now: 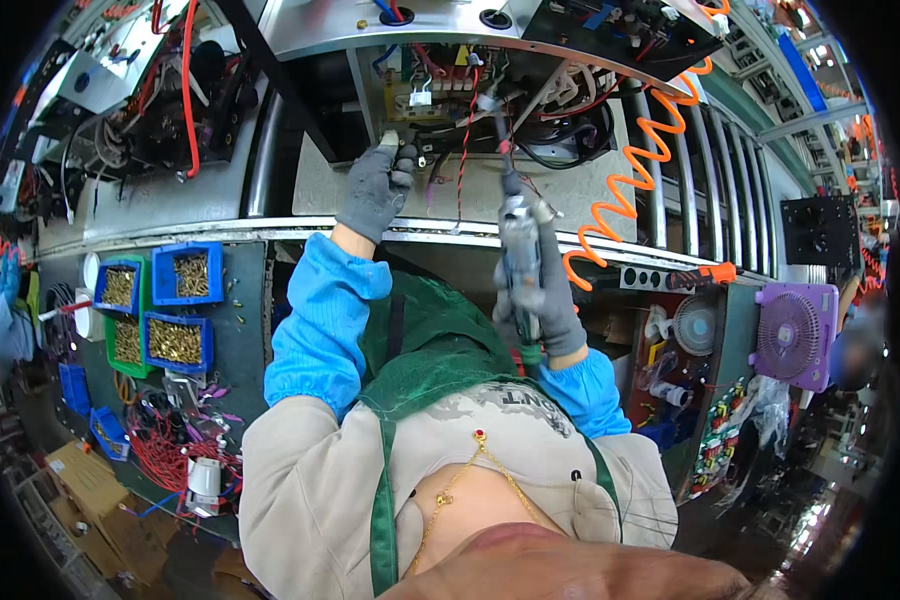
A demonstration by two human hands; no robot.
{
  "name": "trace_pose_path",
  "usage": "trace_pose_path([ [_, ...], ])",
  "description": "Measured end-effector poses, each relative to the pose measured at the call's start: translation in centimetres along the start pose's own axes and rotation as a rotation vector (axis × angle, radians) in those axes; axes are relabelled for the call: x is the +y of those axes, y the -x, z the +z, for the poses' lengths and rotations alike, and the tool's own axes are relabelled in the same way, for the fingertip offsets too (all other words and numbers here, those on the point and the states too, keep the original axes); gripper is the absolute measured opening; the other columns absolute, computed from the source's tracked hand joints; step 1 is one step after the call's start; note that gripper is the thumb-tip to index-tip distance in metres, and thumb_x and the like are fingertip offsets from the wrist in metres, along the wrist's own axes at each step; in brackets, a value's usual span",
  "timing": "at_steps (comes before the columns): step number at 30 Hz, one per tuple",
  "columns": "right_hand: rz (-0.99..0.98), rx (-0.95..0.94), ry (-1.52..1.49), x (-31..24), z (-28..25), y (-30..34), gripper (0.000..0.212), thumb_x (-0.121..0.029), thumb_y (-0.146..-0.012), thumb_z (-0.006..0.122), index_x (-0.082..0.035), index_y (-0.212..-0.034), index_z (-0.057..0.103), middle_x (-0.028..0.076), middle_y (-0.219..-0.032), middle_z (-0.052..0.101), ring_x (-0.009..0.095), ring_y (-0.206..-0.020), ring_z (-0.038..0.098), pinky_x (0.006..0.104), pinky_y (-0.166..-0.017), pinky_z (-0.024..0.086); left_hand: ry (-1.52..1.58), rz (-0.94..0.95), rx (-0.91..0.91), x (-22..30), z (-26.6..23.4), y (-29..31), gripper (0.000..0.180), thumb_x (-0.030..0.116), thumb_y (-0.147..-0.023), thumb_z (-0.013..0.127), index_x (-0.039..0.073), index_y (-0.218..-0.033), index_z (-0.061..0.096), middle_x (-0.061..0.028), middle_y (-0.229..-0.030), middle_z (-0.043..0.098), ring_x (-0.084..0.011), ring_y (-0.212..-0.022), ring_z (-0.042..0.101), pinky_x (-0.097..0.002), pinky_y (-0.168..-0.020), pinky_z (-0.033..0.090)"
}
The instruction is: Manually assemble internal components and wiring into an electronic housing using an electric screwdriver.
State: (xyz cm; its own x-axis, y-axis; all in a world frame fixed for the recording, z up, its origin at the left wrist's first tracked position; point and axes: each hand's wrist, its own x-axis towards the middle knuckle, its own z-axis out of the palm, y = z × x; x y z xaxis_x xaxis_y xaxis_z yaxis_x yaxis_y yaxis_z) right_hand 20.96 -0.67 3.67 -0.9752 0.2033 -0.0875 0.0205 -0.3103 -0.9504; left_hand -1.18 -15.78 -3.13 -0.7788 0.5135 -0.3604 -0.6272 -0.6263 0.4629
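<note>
In a grey glove, my left hand (375, 188) is at the front of an open metal cabinet (420, 42), its fingers curled beside dark cables (445, 133). What they pinch, if anything, is too small to make out. My right hand (558, 285), also gloved, is wrapped round a power screwdriver (519, 245) held upright in front of my apron. The screwdriver's long bit points toward the cabinet and is blurred. A twisted red and black wire (464, 150) hangs down from inside the cabinet between my two hands.
Blue bins (185, 273) and a green tray (125, 340) of brass screws stand on the left bench, with red wires (170, 450) nearer me. An orange coiled hose (642, 165) hangs at the right, before rollers (705, 180). A purple fan (795, 335) stands far right.
</note>
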Motion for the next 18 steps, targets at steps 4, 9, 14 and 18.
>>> trace_pose_path([
  [4,0.305,-0.173,0.205,-1.1,0.6,1.2,0.096,-0.008,-0.060,0.068,-0.022,-0.145,0.026,0.006,-0.094,0.056,0.012,-0.073,0.054,0.0277,-0.072,0.046,-0.005,-0.043,-0.013,-0.4,1.3,0.8,0.017,0.018,-0.092,0.055,0.002,-0.099,0.055,-0.0078,-0.082,0.058,-0.0057,-0.060,0.045,-0.0147,-0.044,0.035],
  [9,0.350,-0.179,0.342,-0.1,1.2,0.1,0.096,-0.009,-0.061,0.067,-0.022,-0.145,0.025,0.006,-0.093,0.057,0.012,-0.072,0.052,0.0285,-0.072,0.046,-0.204,0.047,-0.001,0.2,2.4,1.7,0.026,0.022,-0.093,0.054,-0.001,-0.101,0.059,-0.0075,-0.080,0.061,-0.0028,-0.054,0.045,-0.0123,-0.041,0.033],
  [14,0.366,-0.198,0.213,-0.2,1.3,0.0,0.095,-0.010,-0.061,0.066,-0.022,-0.146,0.024,0.006,-0.097,0.056,0.011,-0.071,0.050,0.0273,-0.072,0.045,-0.208,0.058,0.003,0.6,2.7,2.1,0.025,0.022,-0.092,0.054,-0.001,-0.100,0.060,-0.0056,-0.077,0.060,-0.0015,-0.053,0.044,-0.0120,-0.040,0.033],
  [18,0.293,-0.190,0.197,0.5,0.9,-0.2,0.096,-0.010,-0.060,0.066,-0.022,-0.146,0.023,0.005,-0.101,0.054,0.010,-0.072,0.049,0.0263,-0.071,0.044,-0.024,-0.004,0.061,0.2,2.1,1.8,0.024,0.022,-0.092,0.054,0.000,-0.098,0.061,-0.0030,-0.074,0.057,-0.0014,-0.053,0.043,-0.0116,-0.040,0.032],
])
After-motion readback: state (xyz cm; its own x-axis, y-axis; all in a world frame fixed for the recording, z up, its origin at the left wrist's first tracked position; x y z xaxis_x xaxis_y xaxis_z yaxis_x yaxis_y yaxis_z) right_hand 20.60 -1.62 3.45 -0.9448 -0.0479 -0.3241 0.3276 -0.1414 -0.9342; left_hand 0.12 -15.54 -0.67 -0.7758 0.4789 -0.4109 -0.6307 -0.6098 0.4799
